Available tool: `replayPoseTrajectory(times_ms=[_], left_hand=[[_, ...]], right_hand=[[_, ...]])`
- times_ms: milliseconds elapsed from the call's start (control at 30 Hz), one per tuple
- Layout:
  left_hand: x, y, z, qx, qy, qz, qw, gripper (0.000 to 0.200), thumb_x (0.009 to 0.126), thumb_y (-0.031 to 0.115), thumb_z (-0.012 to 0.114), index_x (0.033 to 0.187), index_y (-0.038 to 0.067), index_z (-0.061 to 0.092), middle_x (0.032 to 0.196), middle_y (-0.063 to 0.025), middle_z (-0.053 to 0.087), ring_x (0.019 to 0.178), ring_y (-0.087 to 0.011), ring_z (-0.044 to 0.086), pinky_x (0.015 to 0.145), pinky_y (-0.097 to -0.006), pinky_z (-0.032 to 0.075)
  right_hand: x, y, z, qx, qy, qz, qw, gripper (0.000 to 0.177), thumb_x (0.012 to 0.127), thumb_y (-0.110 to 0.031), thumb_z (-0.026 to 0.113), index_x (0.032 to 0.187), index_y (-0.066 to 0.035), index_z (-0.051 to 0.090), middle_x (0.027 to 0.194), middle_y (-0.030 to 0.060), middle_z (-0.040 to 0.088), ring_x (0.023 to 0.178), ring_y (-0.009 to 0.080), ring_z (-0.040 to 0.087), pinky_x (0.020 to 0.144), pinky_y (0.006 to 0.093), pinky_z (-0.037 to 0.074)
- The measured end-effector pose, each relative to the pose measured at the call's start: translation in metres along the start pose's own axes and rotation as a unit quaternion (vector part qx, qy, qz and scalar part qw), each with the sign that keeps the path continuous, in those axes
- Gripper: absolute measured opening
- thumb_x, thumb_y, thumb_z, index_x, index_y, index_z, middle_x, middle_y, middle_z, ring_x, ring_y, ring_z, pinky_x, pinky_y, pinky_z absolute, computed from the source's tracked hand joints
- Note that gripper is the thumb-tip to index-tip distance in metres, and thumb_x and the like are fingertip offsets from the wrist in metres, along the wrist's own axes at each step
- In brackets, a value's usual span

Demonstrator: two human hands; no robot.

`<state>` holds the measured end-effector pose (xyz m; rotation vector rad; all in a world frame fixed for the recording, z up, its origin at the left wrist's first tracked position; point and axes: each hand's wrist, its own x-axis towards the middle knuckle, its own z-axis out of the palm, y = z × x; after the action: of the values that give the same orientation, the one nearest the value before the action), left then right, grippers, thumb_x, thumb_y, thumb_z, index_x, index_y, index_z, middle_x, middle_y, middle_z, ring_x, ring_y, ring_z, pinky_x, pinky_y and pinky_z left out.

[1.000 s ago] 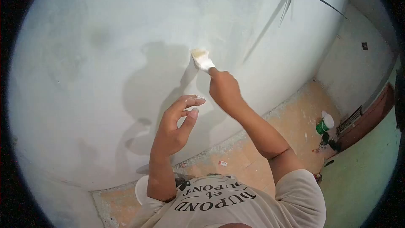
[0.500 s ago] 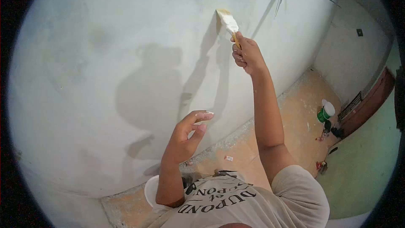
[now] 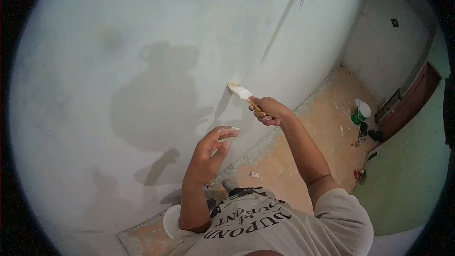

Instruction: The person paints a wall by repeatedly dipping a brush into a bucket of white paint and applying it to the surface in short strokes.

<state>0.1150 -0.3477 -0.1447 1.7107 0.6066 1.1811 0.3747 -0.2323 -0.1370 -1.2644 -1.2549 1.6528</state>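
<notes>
My right hand (image 3: pixel 268 111) is closed around the handle of a paintbrush (image 3: pixel 241 92). The brush is coated in white, and its yellowish bristle tip meets the pale wall (image 3: pixel 90 80). Lower and to the left, my left hand (image 3: pixel 212 150) is raised in front of the wall with fingers bent and apart, holding nothing. White paint marks its fingertips. Shadows of my body and arms fall across the wall.
A green and white bucket (image 3: pixel 359 115) stands on the orange floor (image 3: pixel 308 135) at the right, near dark items. A small box (image 3: pixel 254 174) lies near the wall's base. Part of a white round object (image 3: pixel 171 222) shows beside my left elbow. A reddish door (image 3: pixel 411 102) is far right.
My right hand has moved down and slightly left with the paintbrush, from high on the wall to a lower spot. The view has shifted a little. My left hand keeps nearly the same pose.
</notes>
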Motion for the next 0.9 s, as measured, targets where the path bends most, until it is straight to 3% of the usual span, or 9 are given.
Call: replayPoseTrajectory(times_ms=[200,333,433,500,533,567,633,733,900], left_hand=[[-0.003,0.02,0.003,0.015,-0.013,0.018,1.0,0.034,0.099,0.028,0.051,0.12,0.003,0.061,0.126,-0.0114,0.059,0.119,-0.0216,0.053,0.097,-0.0389,0.044],[-0.008,0.025,0.004,0.044,-0.018,0.037,0.998,0.036,0.1,0.03,0.051,0.12,0.003,0.061,0.126,-0.0113,0.059,0.12,-0.0215,0.053,0.097,-0.0385,0.044],[-0.01,0.011,0.005,0.037,-0.017,0.04,0.998,0.037,0.101,0.032,0.051,0.12,0.002,0.062,0.127,-0.0114,0.059,0.12,-0.0219,0.053,0.097,-0.0385,0.044],[-0.009,-0.001,0.0,0.043,-0.021,0.048,0.998,0.039,0.101,0.034,0.051,0.121,0.002,0.062,0.127,-0.0115,0.059,0.12,-0.0222,0.053,0.098,-0.0385,0.044],[-0.008,-0.004,-0.002,0.044,-0.025,0.055,0.997,0.04,0.101,0.035,0.051,0.121,0.003,0.062,0.126,-0.0117,0.059,0.12,-0.0223,0.053,0.098,-0.0387,0.044],[-0.007,-0.007,-0.003,0.046,-0.028,0.061,0.997,0.04,0.101,0.036,0.051,0.121,0.003,0.062,0.126,-0.0119,0.059,0.12,-0.0223,0.053,0.098,-0.0388,0.044],[-0.005,-0.014,-0.005,0.058,-0.032,0.062,0.996,0.04,0.102,0.036,0.051,0.121,0.004,0.062,0.126,-0.0114,0.06,0.119,-0.0224,0.053,0.098,-0.0391,0.044],[-0.004,-0.017,-0.005,0.061,-0.048,0.077,0.994,0.038,0.102,0.035,0.05,0.122,0.005,0.062,0.125,-0.0106,0.06,0.119,-0.0226,0.054,0.098,-0.0399,0.045],[-0.001,-0.011,0.001,0.047,-0.073,0.08,0.993,0.034,0.102,0.028,0.05,0.124,0.004,0.06,0.125,-0.0114,0.059,0.119,-0.0231,0.053,0.097,-0.0396,0.045]], right_hand=[[-0.033,-0.07,0.002,0.041,-0.092,-0.011,0.995,0.03,0.105,-0.03,0.038,0.09,-0.006,0.046,0.05,-0.0068,0.036,0.029,0.0026,0.026,0.021,0.0192,0.02],[-0.063,-0.123,0.015,0.052,-0.111,-0.002,0.993,0.03,0.105,-0.029,0.039,0.089,-0.003,0.045,0.049,-0.007,0.037,0.029,0.0019,0.028,0.02,0.0172,0.023],[-0.075,-0.135,0.013,0.061,-0.123,-0.015,0.99,0.032,0.105,-0.027,0.039,0.088,-0.002,0.044,0.048,-0.0059,0.04,0.027,0.0031,0.033,0.019,0.017,0.026],[-0.078,-0.137,0.006,0.118,-0.189,-0.036,0.974,0.032,0.106,-0.026,0.037,0.087,-0.001,0.044,0.048,-0.0043,0.044,0.026,0.005,0.038,0.018,0.0171,0.029],[-0.087,-0.141,0.011,0.076,-0.158,-0.064,0.982,0.03,0.104,-0.025,0.04,0.085,-0.004,0.046,0.047,-0.0065,0.04,0.027,0.0012,0.03,0.02,0.0156,0.025],[-0.095,-0.145,0.014,0.073,-0.156,-0.066,0.983,0.03,0.104,-0.025,0.04,0.085,-0.004,0.046,0.047,-0.0065,0.04,0.027,0.0012,0.03,0.02,0.0156,0.025],[-0.11,-0.155,0.021,0.037,-0.162,-0.177,0.97,0.03,0.105,-0.027,0.038,0.086,-0.005,0.046,0.045,-0.0068,0.039,0.026,0.0013,0.031,0.02,0.0152,0.027],[-0.134,-0.163,0.039,-0.047,-0.075,-0.303,0.949,0.034,0.105,-0.033,0.039,0.088,-0.006,0.048,0.044,-0.0062,0.039,0.027,0.0025,0.031,0.022,0.0162,0.025],[-0.113,-0.131,0.054,-0.14,0.017,-0.283,0.949,0.043,0.102,-0.044,0.045,0.089,-0.004,0.054,0.049,-0.0025,0.039,0.036,0.0054,0.029,0.03,0.0224,0.025]])
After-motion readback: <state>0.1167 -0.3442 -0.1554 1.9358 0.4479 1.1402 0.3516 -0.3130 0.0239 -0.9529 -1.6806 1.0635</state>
